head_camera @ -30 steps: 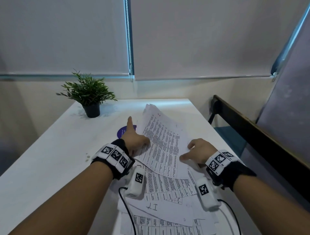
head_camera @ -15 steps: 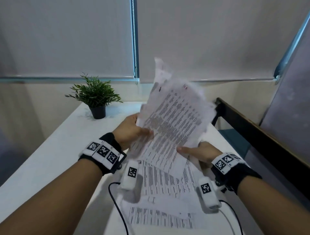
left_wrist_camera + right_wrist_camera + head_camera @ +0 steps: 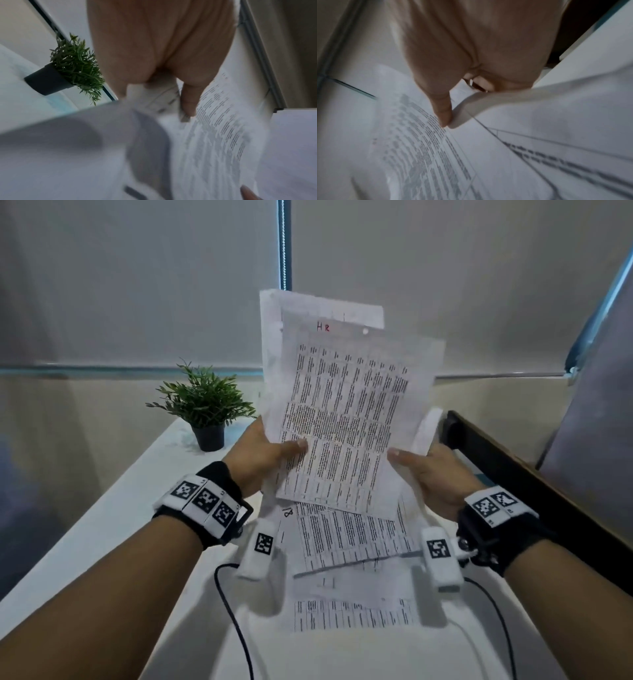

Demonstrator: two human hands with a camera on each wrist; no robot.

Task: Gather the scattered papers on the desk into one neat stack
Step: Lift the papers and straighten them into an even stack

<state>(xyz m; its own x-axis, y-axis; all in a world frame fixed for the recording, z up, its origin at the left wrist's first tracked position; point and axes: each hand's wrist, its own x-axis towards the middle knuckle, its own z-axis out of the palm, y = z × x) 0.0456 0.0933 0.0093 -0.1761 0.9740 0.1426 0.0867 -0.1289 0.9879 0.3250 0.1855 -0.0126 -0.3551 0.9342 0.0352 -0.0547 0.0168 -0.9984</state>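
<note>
I hold a bundle of printed sheets (image 3: 346, 405) upright above the white desk (image 3: 113, 508); the front sheet carries a red "HR". My left hand (image 3: 263, 453) grips the bundle's left edge, thumb on the front. My right hand (image 3: 428, 470) grips its right edge the same way. In the left wrist view the left hand (image 3: 171, 75) pinches the sheets (image 3: 219, 128). The right wrist view shows the right hand (image 3: 453, 94) with its thumb pressed on the printed sheet (image 3: 423, 148). More papers (image 3: 352, 577) lie overlapping on the desk below the hands.
A small green plant in a black pot (image 3: 205, 409) stands at the desk's far left. A dark wooden rail (image 3: 534, 474) runs along the desk's right side. Black cables (image 3: 233, 611) trail from the wrist cameras over the near desk. Closed blinds (image 3: 137, 285) cover the window behind.
Both hands have lifted the bundle off the desk and swung it upright, from lying flat a second ago to standing in front of the window now.
</note>
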